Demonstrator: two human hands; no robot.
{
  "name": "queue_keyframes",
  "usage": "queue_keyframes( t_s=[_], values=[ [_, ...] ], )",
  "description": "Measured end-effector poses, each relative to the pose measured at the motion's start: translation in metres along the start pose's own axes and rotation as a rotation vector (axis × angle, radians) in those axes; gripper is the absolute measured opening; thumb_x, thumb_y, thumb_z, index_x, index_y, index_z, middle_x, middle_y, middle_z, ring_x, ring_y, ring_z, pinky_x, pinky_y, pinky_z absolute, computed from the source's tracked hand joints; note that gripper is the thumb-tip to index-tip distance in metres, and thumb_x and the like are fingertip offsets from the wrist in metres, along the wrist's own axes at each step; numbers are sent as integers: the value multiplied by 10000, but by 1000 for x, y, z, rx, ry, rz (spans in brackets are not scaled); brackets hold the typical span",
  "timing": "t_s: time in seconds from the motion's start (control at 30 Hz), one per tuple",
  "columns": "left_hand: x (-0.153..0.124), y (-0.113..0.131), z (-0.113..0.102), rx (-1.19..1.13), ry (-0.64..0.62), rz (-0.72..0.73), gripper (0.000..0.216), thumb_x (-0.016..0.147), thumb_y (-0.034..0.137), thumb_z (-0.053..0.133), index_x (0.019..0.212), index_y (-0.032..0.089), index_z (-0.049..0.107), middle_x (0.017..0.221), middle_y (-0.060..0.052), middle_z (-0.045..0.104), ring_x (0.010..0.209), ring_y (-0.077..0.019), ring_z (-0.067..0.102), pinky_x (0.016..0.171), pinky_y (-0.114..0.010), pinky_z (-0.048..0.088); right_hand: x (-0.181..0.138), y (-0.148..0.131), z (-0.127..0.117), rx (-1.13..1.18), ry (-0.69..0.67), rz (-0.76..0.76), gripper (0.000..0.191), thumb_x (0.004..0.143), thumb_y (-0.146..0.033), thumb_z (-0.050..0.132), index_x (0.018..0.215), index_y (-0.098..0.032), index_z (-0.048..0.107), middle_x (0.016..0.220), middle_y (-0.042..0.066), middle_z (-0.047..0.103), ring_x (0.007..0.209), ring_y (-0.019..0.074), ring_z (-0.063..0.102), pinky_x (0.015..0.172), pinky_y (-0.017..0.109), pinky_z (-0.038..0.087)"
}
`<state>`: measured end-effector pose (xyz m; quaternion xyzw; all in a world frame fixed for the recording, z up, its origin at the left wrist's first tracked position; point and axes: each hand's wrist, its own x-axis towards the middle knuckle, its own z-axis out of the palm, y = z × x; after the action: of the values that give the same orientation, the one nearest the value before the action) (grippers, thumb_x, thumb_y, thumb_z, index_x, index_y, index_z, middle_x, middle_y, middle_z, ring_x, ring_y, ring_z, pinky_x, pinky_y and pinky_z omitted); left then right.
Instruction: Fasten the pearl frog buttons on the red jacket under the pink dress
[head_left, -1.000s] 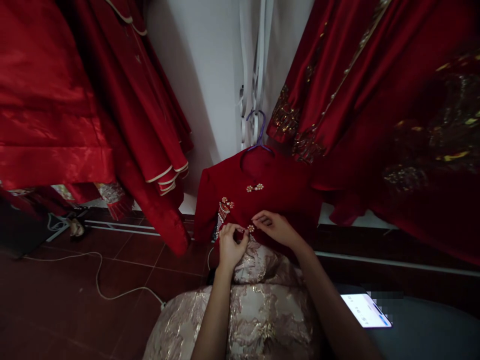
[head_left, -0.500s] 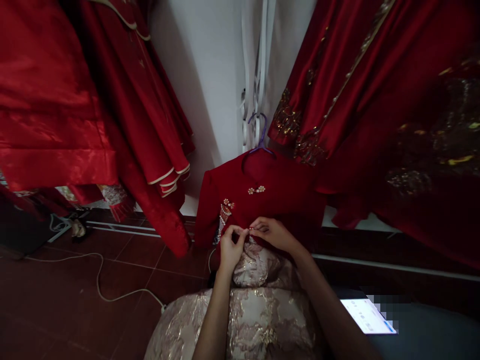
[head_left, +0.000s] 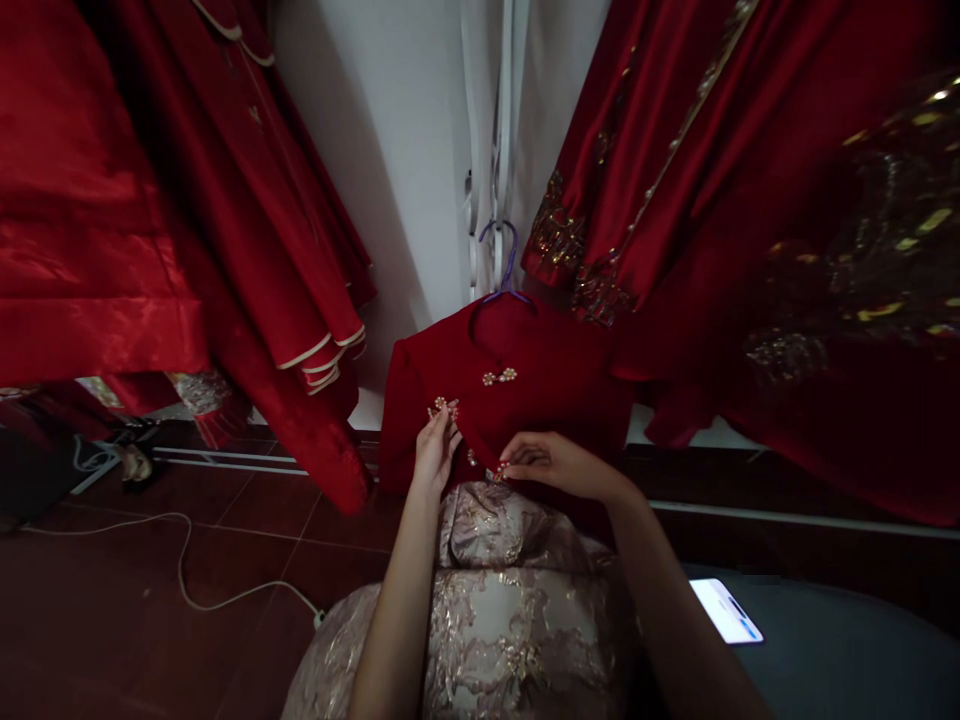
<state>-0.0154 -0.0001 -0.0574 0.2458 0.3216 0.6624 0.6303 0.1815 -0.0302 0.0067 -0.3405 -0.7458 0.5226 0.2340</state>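
Observation:
In front of me a red jacket point(head_left: 555, 340) hangs on a purple hanger point(head_left: 508, 270), with its lower part near my lap. My left hand point(head_left: 436, 450) is closed, its fingertips at a gold-and-pearl brooch point(head_left: 440, 405) on the jacket's left side as I see it; the brooch's fringe is mostly hidden behind the fingers. Pinched between the thumb and fingers of my right hand point(head_left: 559, 465) is a small beaded clasp point(head_left: 500, 471) at the jacket's front edge. Another flower-shaped clasp point(head_left: 499, 377) sits fastened below the neckline, and a small pearl ornament point(head_left: 472, 457) shows between the hands.
Red garments point(head_left: 277, 230) hang at the left, and sequinned red ones point(head_left: 675, 200) at the right. My patterned skirt point(head_left: 517, 630) covers my lap. A lit phone point(head_left: 726, 610) lies on a grey surface at the right. A white cord point(head_left: 187, 570) crosses the tiled floor.
My left hand has left the front edge beside my right hand and moved up and left to the brooch. The right hand stays at the edge. The whole view has shifted slightly.

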Motion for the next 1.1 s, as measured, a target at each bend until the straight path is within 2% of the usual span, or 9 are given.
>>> queue_keyframes(
  t_s=[0.27,0.4,0.43,0.5,0.6,0.67,0.83,0.97,1.1],
  values=[
    [7,-1,0,226,136,62,290,636,332,706,842,135,652,872,-71,683,696,-95,620,685,-237,484,2,1,2,-28,10,27,300,716,-410,627,880,-162,582,873,61,668,808,154,613,803,336,468],
    [0,12,13,564,-7,-2,370,673,489,635,722,123,658,679,-52,649,569,-105,569,559,-235,453,-5,0,-1,-9,-55,47,294,708,-407,636,872,-169,588,855,50,674,805,155,620,778,320,471],
    [-1,16,19,689,-42,55,379,685,503,619,696,125,656,649,-45,634,555,-106,553,548,-236,441,-7,-1,-2,-3,-90,58,292,705,-405,640,870,-170,591,851,48,677,802,157,622,761,313,473],
    [-1,25,34,922,-83,286,341,726,478,590,741,145,662,667,-32,624,576,-108,541,575,-237,433,-11,0,-5,6,-166,81,292,697,-402,649,867,-170,600,843,47,681,793,160,626,728,297,474],
    [5,39,60,1217,-197,676,256,795,402,537,915,205,649,833,-32,618,729,-127,551,700,-255,439,-15,1,-8,9,-234,95,305,685,-400,659,873,-165,611,834,46,683,777,161,630,706,283,471],
    [11,45,73,1417,-312,827,246,803,388,533,954,226,640,892,-43,584,831,-156,530,760,-276,430,-16,2,-9,4,-235,105,311,681,-402,663,874,-164,614,833,46,683,774,159,629,707,281,471],
    [24,56,87,1739,-441,922,272,849,393,451,903,197,632,902,-79,518,906,-196,476,741,-285,424,-18,1,-11,-12,-225,134,290,695,-399,655,874,-177,604,841,42,682,794,161,629,725,289,476],
    [26,61,91,1835,-523,1030,240,865,349,425,904,175,585,1018,-105,513,981,-228,446,847,-356,389,-20,0,-11,-22,-217,109,279,705,-396,645,872,-178,601,834,40,679,787,161,626,713,285,476],
    [26,60,89,1871,-583,1080,222,894,278,349,942,169,536,973,-104,548,1003,-229,446,990,-450,272,-23,-10,-11,-136,-49,42,258,743,-420,595,851,-186,611,786,36,662,725,148,602,666,276,469]
  ],
)
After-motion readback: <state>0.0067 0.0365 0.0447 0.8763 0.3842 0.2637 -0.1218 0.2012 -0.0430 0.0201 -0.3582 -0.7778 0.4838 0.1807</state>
